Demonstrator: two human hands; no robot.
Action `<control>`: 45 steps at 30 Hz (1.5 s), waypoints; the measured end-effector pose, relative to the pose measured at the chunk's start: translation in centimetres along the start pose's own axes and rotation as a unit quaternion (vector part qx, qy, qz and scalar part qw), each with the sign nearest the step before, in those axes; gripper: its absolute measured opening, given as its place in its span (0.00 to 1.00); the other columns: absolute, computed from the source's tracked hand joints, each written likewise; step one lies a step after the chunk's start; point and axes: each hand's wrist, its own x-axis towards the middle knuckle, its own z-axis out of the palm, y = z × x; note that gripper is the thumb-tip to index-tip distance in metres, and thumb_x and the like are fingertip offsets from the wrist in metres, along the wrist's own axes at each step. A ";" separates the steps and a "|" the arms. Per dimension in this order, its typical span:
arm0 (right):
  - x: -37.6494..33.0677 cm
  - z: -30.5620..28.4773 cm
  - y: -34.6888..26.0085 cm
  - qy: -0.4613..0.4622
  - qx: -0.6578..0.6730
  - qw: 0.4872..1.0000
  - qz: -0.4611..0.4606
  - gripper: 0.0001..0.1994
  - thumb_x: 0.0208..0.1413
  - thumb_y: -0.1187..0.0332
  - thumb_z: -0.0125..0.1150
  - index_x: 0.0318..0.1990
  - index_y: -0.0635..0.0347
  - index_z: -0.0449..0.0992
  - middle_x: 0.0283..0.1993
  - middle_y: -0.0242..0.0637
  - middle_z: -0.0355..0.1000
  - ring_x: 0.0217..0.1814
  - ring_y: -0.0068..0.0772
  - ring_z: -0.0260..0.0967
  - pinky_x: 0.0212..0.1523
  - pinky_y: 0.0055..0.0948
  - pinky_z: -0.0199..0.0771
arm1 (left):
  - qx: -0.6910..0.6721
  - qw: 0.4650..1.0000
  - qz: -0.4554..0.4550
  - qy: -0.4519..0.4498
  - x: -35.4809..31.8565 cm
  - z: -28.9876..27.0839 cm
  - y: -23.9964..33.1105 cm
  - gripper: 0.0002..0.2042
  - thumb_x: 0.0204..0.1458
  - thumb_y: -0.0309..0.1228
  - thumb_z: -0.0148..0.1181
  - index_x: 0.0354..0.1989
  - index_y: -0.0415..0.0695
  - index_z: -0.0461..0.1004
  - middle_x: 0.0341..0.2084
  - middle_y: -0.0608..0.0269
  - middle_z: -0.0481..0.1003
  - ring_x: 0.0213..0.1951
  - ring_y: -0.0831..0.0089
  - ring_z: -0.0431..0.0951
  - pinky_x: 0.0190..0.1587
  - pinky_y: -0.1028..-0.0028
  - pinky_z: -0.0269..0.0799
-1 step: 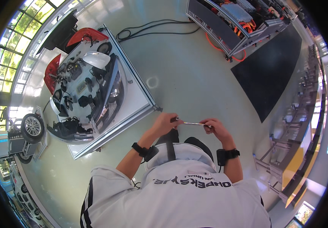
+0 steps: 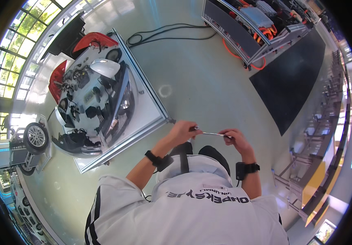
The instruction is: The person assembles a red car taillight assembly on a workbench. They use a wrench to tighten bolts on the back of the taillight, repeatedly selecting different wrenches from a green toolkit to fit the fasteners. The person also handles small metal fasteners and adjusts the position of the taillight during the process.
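In front of my waist, both hands grip a slim, shiny metal tool (image 2: 212, 133) that looks like a wrench. My left hand (image 2: 183, 132) is closed around one end, where a dark, rounded part shows by the fingers. The fingers of my right hand (image 2: 237, 140) pinch the other end. Between the hands the bare shaft runs almost level, dipping a little toward the right. My fingers cover both ends, so the exact kind of tool cannot be made out.
Left of me stands a metal-framed table (image 2: 153, 110) bearing headlights, red tail lights, a white mirror cover (image 2: 105, 67) and wiring. Behind it is a wheel (image 2: 36, 138) on a stand. A cart (image 2: 235, 34) with orange cables, a black mat (image 2: 288, 83) and a floor cable (image 2: 159, 32) lie beyond.
My hands and the metal tool have shifted slightly to the right. The whole view has moved a little; both hands keep their hold.
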 end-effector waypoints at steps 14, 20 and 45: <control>40.3 -0.6 -28.8 -0.376 -0.197 0.892 0.156 0.17 0.64 0.65 0.52 0.53 0.69 0.73 0.25 0.30 0.71 0.22 0.17 0.63 0.25 0.17 0.62 | -0.227 0.912 -0.211 0.270 24.6 -26.1 0.5 0.10 0.50 0.28 0.66 0.39 0.38 0.76 0.24 0.62 0.77 0.16 0.74 0.73 0.21 0.73 0.68; 56.8 17.2 -39.9 -0.532 -0.409 0.720 0.176 0.17 0.62 0.69 0.48 0.55 0.66 0.71 0.29 0.33 0.76 0.22 0.19 0.67 0.25 0.21 0.66 | -0.376 0.745 -0.207 0.510 24.1 -36.4 -6.6 0.11 0.51 0.26 0.65 0.40 0.34 0.75 0.22 0.65 0.76 0.15 0.81 0.70 0.17 0.79 0.64; 113.9 64.1 -45.9 -0.521 -0.443 0.712 0.163 0.14 0.66 0.60 0.52 0.36 0.62 0.76 0.23 0.30 0.70 0.20 0.20 0.66 0.23 0.19 0.63 | -0.445 0.534 -0.199 0.691 37.2 -82.8 -36.2 0.15 0.63 0.36 0.49 0.32 0.38 0.76 0.17 0.65 0.73 0.20 0.76 0.70 0.26 0.74 0.64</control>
